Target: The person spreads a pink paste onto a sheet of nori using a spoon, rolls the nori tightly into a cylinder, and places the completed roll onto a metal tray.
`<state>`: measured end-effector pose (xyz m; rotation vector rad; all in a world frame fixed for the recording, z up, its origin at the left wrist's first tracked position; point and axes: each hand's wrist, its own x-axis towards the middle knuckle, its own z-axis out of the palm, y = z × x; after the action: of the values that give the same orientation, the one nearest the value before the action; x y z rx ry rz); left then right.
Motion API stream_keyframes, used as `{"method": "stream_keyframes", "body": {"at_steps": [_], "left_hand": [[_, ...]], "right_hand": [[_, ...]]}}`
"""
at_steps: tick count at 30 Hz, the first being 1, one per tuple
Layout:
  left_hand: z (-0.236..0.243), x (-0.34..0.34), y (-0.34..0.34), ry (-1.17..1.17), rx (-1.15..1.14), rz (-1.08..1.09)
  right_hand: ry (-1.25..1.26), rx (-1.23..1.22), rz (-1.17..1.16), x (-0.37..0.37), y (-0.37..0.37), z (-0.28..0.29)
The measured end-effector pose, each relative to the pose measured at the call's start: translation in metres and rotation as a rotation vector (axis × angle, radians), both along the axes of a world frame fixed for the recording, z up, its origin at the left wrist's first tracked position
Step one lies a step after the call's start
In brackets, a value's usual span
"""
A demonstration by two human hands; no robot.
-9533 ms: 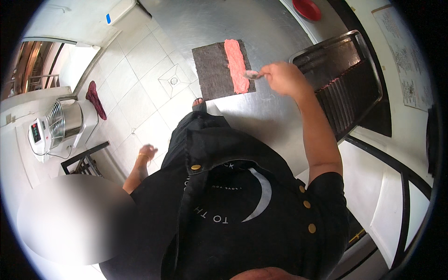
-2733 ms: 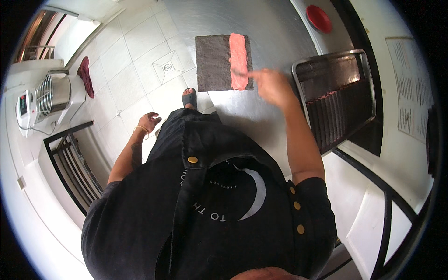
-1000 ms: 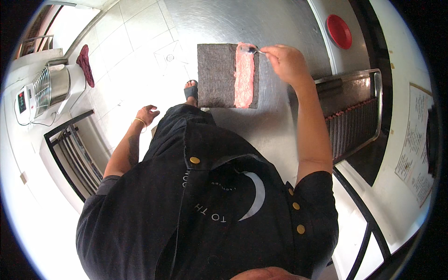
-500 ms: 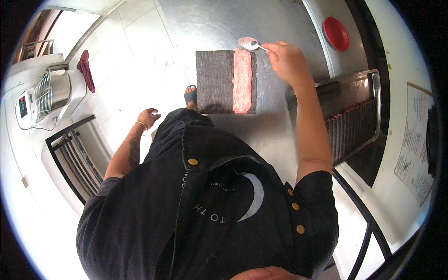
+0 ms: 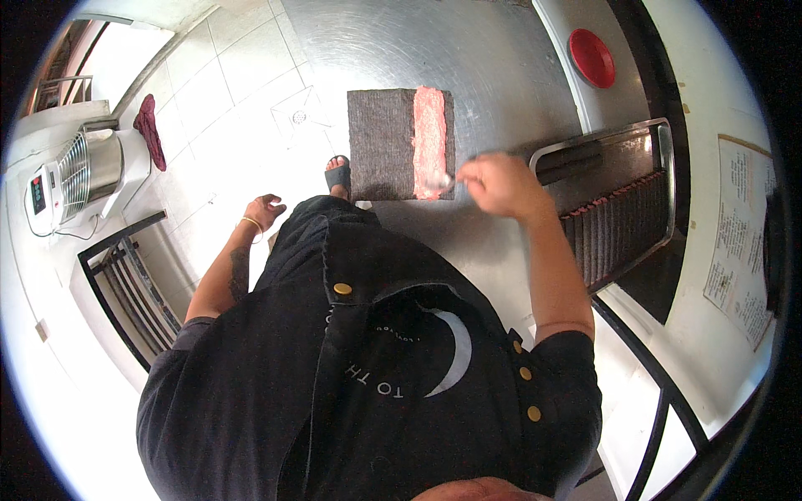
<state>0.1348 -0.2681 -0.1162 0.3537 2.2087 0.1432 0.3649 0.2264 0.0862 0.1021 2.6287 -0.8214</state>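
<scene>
A dark, rough-textured square sheet (image 5: pixel 381 142) lies on the steel table (image 5: pixel 493 58). A band of pink paste (image 5: pixel 428 125) runs lengthwise near its right side. My right hand (image 5: pixel 501 184) grips a spoon (image 5: pixel 441 182), blurred by motion, at the band's near end. My left hand (image 5: pixel 266 209) hangs beside my left leg, away from the table, its fingers loosely bent and apart with nothing in them.
A metal tray (image 5: pixel 668 200) at right holds a row of several dark rolls with pink ends. A red plate (image 5: pixel 591 58) sits behind it. At left are a white mixer (image 5: pixel 96 179), a maroon cloth (image 5: pixel 149 129) and a black metal rack (image 5: pixel 121 224). A drain is in the tiled floor (image 5: pixel 242 75).
My right hand and the spoon have moved from beyond the band's far end down to its near end. My left hand hangs about where it was.
</scene>
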Motion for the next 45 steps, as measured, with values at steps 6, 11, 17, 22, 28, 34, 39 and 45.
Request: {"method": "stream_keyframes", "body": {"at_steps": [6, 11, 17, 22, 28, 34, 39, 45], "left_hand": [[-0.002, 0.005, -0.003, -0.013, -0.016, -0.018], [0.029, 0.002, 0.016, 0.000, -0.010, 0.017], [0.021, 0.007, -0.021, 0.047, 0.016, 0.030], [0.015, 0.018, -0.032, 0.015, 0.003, 0.044], [0.011, 0.015, -0.020, 0.063, 0.061, -0.042], [0.086, 0.020, 0.077, 0.540, 0.554, -0.112], [0.144, 0.066, 0.176, 0.429, 0.711, -0.047], [0.099, 0.096, 0.182, -0.293, 0.738, 0.395]], "right_hand": [[0.103, -0.093, -0.142, 0.008, 0.010, -0.008], [0.176, -0.021, -0.299, -0.038, 0.044, -0.022], [0.077, -0.055, -0.290, -0.009, 0.018, -0.031], [0.193, -0.113, -0.172, 0.070, -0.020, -0.030], [0.171, -0.225, -0.640, 0.092, -0.045, -0.008], [0.521, -0.146, -0.830, 0.066, -0.026, -0.036], [0.354, 0.034, -0.851, 0.009, -0.012, -0.040], [0.171, 0.203, -0.762, -0.018, -0.015, -0.064]]}}
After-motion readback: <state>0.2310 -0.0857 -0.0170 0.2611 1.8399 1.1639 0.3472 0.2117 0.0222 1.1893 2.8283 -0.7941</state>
